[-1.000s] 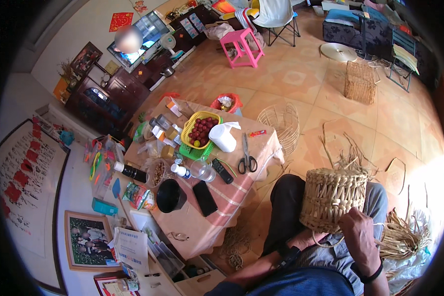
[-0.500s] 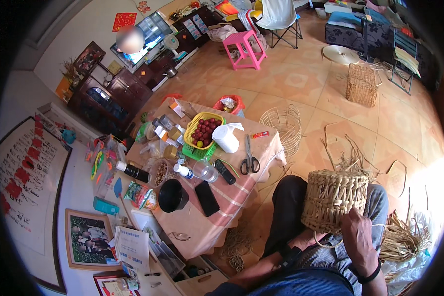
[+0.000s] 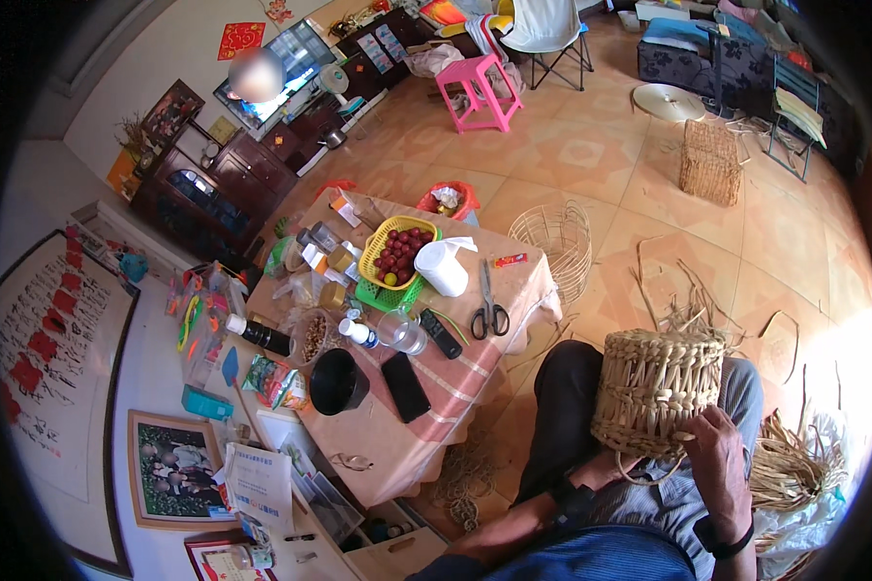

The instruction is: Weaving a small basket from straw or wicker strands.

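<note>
A woven straw basket (image 3: pixel 657 387) lies across my lap between my knees, its braided side facing up. A thin hoop-like handle (image 3: pixel 649 478) curves out from its near edge. My right hand (image 3: pixel 722 453) is closed in a pinch at the basket's lower right edge, its fingertips against the weave. My left hand (image 3: pixel 599 473) reaches under the near left edge of the basket. Its fingers are hidden there, so their grip does not show.
A cloth-covered table (image 3: pixel 446 412) stands to my left with scissors (image 3: pixel 490 315), a phone (image 3: pixel 406 387) and a yellow fruit basket (image 3: pixel 366 254). Straw bundles (image 3: pixel 794 465) lie at my right. Beyond are an open-frame basket (image 3: pixel 552 247), a woven box (image 3: pixel 710 165) and a pink stool (image 3: pixel 475 92).
My right hand has shifted slightly right, and its fingers now rest against the basket's edge. The pale strand stretched rightward from that hand no longer shows. The left hand stays under the basket.
</note>
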### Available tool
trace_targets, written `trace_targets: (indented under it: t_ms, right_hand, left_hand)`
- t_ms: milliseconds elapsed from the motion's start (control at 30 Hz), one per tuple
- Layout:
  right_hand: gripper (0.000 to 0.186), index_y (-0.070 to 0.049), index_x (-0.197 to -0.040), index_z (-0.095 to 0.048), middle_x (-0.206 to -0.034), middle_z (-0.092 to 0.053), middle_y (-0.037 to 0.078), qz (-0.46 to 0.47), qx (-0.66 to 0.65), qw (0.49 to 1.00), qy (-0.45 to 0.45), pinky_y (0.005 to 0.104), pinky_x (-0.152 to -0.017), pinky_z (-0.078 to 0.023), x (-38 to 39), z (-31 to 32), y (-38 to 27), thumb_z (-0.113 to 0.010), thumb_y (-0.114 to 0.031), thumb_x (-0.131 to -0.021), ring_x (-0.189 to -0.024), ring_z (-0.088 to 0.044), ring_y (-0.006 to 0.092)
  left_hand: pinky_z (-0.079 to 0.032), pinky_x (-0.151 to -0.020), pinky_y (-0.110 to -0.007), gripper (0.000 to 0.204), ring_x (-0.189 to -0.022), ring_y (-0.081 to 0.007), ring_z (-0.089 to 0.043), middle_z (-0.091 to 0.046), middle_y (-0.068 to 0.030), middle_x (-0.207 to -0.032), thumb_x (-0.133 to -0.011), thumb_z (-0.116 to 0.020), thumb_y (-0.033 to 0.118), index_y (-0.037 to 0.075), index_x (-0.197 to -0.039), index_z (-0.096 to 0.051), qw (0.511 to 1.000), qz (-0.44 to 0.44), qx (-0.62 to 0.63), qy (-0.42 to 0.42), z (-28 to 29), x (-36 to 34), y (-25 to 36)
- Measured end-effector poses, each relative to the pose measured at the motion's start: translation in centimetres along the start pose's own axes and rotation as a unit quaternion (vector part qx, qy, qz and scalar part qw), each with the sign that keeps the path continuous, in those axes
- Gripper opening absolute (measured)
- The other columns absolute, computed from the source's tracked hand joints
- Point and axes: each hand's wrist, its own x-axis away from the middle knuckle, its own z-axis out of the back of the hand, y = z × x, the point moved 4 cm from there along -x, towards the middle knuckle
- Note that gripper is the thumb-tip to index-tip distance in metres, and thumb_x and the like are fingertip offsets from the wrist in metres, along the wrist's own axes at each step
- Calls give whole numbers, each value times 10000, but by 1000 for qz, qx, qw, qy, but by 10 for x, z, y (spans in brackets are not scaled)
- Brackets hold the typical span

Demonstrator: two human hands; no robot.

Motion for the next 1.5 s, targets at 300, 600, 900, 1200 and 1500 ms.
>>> trace_targets:
  t_ms: [300, 600, 900, 1200, 1500]
  right_hand:
    - [74, -21, -838, -637, -836, -613, 142, -54, 76, 996, 5, 446, -677, -502, 8, -16, 9, -705, -38, -862, -773, -642, 345]
    - [87, -47, -895, -666, -856, -641, 113, -40, 33, 999, 14, 429, -670, -521, 4, -18, 19, -720, -36, -828, -751, -655, 330]
    - [91, -61, -915, -682, -841, -632, 114, -50, 83, 995, 21, 428, -661, -525, 16, -13, 18, -724, -66, -834, -765, -663, 324]
    - [190, -52, -994, -674, -855, -630, 142, -25, -77, 996, 41, 422, -614, -514, 17, -17, 33, -751, -63, -821, -717, -647, 349]
    - [183, -28, -1024, -709, -853, -688, 123, -174, -201, 964, 10, 344, -627, -534, 30, -14, 42, -792, -87, -872, -689, -673, 219]
  left_hand:
    - [-456, -1090, -454, 384, -1272, -282, -552, -600, -118, -1371, -1027, -621, 227, 83, -1380, -583, 990, -63, -92, 86, -13, -5, -12]
    - [-339, -1198, -488, 491, -1418, -326, -447, -497, -120, -1538, -1006, -599, 265, 136, -1473, -521, 932, -185, -299, 83, 3, -4, -2]
    - [-352, -1183, -462, 436, -1377, -313, -476, -571, -111, -1461, -1024, -595, 244, 106, -1436, -558, 984, -85, -131, 86, 14, -9, 51]
    - [-318, -1230, -418, 667, -1443, -248, -435, -501, -95, -1545, -1012, -651, 418, 113, -1558, -418, 934, 238, 265, -38, 33, 12, 51]
    - [-331, -1222, -439, 660, -1452, -258, -416, -455, -98, -1571, -1030, -581, 451, 128, -1571, -385, 832, 209, 514, -18, 13, 5, -25]
